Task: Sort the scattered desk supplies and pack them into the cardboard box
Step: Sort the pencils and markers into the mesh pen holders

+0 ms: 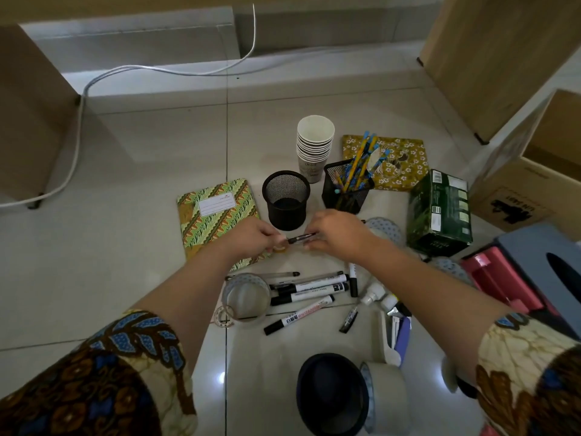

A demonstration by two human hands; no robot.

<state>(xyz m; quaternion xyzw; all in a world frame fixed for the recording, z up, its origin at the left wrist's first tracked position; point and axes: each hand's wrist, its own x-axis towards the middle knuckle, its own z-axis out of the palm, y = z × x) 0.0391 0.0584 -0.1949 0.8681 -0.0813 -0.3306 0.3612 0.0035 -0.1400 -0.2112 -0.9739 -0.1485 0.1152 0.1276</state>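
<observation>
Hands close together above floor [125, 247] — black pen [301, 238] pinched between left hand [251, 237] and right hand [336, 234], just before round mesh cup [286, 199] — notebook [217, 215] beside.

left hand [251, 237] and right hand [338, 234] hide both ends of the dark pen [301, 238], and the cardboard box [515, 196] is cropped.

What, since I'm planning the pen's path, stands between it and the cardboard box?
The green carton stands between the pen, pinched by the left hand and right hand, and the open cardboard box at right. Above the carton, nothing visible blocks.
</observation>
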